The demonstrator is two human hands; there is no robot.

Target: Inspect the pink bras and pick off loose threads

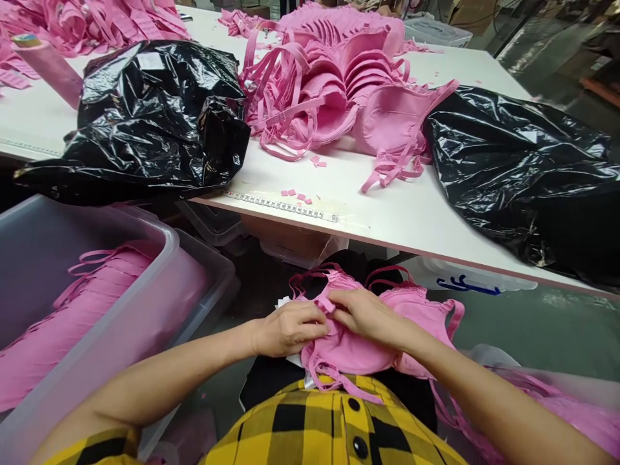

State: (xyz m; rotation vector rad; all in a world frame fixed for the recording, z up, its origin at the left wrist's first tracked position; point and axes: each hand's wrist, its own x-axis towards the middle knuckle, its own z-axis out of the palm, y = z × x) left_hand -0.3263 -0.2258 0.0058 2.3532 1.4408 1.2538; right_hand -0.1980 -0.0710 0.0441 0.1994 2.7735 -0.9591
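Observation:
A pink bra [361, 349] lies on my lap, below the white table's [416, 213] front edge. My left hand [288, 328] is closed, its fingers pinching the pink fabric near the bra's middle. My right hand [371, 316] rests on top of the same bra, fingers curled and pinching a small pink piece at its centre. Both hands touch each other there. On the table, straight ahead, a tall stack of pink bras [339, 84] with loose straps is piled up.
Two black plastic bags sit on the table, the left bag [150, 123] and the right bag [527, 168]. A clear plastic bin [159, 271] at my left holds folded pink garments. A measuring tape [285, 205] runs along the table edge. Pink scraps lie scattered nearby.

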